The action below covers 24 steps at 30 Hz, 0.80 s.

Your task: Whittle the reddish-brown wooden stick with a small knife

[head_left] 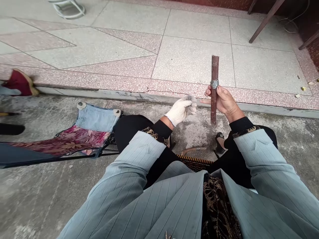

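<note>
My right hand (226, 102), bare, grips a short brown wooden stick (213, 103) and holds it upright. Silvery wire (214, 84) is wound in several turns around the stick's middle, just above my thumb. To the left of the stick is my left hand (181, 109) in a white knitted glove, its fingers curled and pressed together. It stays apart from the stick, and whatever is between those fingertips is too small to make out. Below, on the concrete between my feet, lies another brown stick (193, 150) with a pale band near one end.
A folding chair (96, 119) with denim and red floral fabric stands at my left. Ahead runs a low step edge (124, 95) up to a tiled floor (194, 63). A red shoe (21, 83) shows at far left, wooden legs (264, 23) at upper right.
</note>
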Motion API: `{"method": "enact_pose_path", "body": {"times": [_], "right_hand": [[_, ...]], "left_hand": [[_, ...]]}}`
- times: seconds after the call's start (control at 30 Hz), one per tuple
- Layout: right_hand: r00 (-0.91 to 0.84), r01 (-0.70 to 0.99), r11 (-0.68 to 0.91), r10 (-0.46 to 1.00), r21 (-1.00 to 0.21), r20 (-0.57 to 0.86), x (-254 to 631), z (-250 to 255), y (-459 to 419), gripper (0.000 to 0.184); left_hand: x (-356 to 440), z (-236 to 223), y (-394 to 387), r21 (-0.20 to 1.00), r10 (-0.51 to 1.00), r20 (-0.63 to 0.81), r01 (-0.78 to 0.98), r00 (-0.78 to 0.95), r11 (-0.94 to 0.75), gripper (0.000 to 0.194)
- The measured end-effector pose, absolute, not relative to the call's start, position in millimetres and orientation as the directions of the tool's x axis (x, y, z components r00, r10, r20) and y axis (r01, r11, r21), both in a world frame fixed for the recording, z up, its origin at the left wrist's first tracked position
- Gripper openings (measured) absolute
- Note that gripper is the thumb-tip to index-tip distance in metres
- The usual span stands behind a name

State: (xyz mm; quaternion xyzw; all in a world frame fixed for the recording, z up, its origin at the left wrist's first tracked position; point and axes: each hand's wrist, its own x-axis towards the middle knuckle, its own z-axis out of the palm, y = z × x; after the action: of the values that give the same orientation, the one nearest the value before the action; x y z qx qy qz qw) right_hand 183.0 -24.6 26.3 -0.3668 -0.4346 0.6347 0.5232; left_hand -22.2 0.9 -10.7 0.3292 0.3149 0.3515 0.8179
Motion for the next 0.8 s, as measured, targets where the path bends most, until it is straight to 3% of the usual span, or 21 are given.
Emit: {"method": "enact_pose_path", "body": {"times": [0.37,0.5,0.63,0.8], "right_hand": [[-0.281,-0.313,-0.172,0.956,-0.934,-0.082,179.3,34.4,-30.1,0.052],[-0.338,-0.331,-0.130,0.941,-0.934,-0.011,176.4,33.2,-30.0,0.050],[-0.382,-0.273,-0.068,0.923,-0.960,0.044,179.4,33.1,-27.0,0.047],[-0.456,-0.232,-0.099,0.890,-0.968,0.018,185.2,32.9,-24.8,0.048]], "left_hand": [[-16.5,-22.2,2.7,0.677,0.748,-0.370,-0.392,0.550,0.623,0.018],[-12.9,-23.3,2.9,0.658,0.736,-0.401,-0.387,0.546,0.646,0.016],[-10.6,-21.8,1.3,0.656,0.682,-0.439,-0.310,0.586,0.688,0.006],[-13.5,-22.6,1.5,0.663,0.600,-0.458,-0.198,0.655,0.722,0.017]]}}
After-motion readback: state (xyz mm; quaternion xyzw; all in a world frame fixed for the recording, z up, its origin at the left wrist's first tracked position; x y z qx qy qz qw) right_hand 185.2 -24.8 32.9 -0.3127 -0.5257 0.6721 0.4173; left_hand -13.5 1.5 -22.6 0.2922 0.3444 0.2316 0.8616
